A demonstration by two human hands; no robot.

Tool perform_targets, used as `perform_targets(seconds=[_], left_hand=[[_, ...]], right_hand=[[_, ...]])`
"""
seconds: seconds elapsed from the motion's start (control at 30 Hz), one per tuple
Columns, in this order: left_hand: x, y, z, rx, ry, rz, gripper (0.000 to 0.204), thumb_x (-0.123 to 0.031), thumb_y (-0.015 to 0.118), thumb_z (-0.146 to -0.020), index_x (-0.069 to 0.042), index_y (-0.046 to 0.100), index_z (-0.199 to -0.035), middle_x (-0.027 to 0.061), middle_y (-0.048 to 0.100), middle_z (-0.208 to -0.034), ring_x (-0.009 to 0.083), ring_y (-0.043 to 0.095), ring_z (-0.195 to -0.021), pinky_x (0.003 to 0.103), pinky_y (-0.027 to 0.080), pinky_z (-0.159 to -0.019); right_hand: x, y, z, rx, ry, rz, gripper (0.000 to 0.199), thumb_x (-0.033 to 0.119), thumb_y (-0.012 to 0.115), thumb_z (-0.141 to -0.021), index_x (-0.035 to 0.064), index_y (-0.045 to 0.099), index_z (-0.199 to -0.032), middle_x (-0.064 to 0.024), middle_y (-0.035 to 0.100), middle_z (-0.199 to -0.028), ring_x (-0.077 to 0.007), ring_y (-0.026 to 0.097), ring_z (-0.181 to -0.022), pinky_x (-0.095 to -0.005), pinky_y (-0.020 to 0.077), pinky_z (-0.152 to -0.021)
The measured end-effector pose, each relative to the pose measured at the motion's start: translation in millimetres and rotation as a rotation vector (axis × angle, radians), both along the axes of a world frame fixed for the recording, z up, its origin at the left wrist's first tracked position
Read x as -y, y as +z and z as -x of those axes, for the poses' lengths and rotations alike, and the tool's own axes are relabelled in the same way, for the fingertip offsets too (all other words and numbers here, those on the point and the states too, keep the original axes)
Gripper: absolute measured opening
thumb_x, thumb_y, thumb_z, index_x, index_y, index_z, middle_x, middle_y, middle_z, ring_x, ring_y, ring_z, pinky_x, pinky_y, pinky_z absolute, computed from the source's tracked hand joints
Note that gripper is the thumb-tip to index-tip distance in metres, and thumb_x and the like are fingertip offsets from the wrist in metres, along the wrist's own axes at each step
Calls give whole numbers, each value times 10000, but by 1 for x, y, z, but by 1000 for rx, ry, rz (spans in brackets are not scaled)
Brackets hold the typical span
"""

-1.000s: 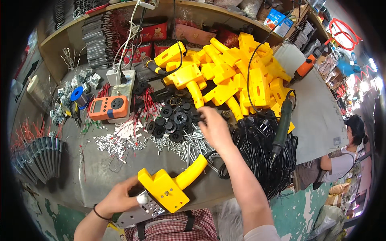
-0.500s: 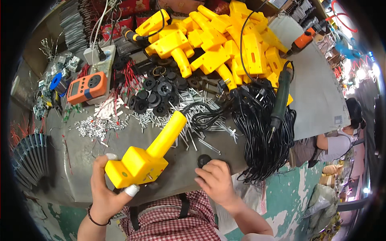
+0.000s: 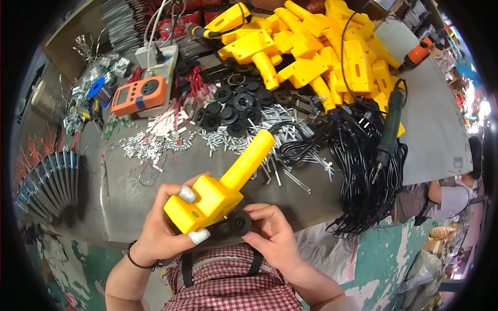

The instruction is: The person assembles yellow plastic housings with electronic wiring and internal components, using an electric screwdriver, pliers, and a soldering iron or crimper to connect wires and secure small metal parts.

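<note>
My left hand (image 3: 162, 228) grips a yellow plastic tool housing (image 3: 210, 199) by its blocky body, with white coverings on the thumb and one fingertip. The housing's long handle slants up to the right, and a black cord leaves its end. Between the thumb and fingers of my right hand (image 3: 275, 236) is a round black knob (image 3: 240, 223). It is held right beside the housing's lower right face, where a small metal shaft shows. Whether knob and shaft touch, I cannot tell.
Beyond my hands lie silver screws (image 3: 275, 116), black knobs (image 3: 244, 101) and small white nuts (image 3: 142, 145). Yellow housings (image 3: 306, 46) are heaped behind. At right hang black cords (image 3: 353, 166) and a green electric screwdriver (image 3: 390, 127). An orange meter (image 3: 139, 96) stands left.
My right hand has picked the black knob up from the table and brought it left to the housing. The whole view has shifted, with the bench contents now further right.
</note>
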State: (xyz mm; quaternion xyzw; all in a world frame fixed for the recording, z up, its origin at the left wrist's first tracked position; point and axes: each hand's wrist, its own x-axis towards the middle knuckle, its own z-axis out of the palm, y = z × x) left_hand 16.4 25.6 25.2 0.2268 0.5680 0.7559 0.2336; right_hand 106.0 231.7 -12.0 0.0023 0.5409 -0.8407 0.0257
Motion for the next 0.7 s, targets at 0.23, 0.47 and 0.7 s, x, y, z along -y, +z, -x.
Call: perform_targets(seconds=[0.23,0.47,0.7], left_hand=[[3,-1,0,-13,1,36,554,35,716,-742,-108,364,-1145,238,315,-1435,269,409,-1273,377,369,-1026],[2,-4,-3,-46,15,14,559,7,740,-737,-108,385,-1152,245,326,-1431,263,421,-1264,369,386,-1007],[-2,-6,-9,-156,75,98,540,-40,754,-742,-109,408,-1151,257,362,-1412,286,466,-1244,371,410,-982]], right_hand=[[8,2,5,0,-13,42,369,-177,541,-808,31,449,-1099,-118,435,-1237,-186,494,-1149,-304,453,-944],[10,2,4,-44,-48,-44,359,-145,572,-816,21,469,-1116,-114,444,-1221,-177,502,-1127,-301,459,-919],[14,17,0,184,-89,-151,290,-55,599,-863,-10,480,-1125,-72,607,-966,-117,604,-865,-241,496,-781]])
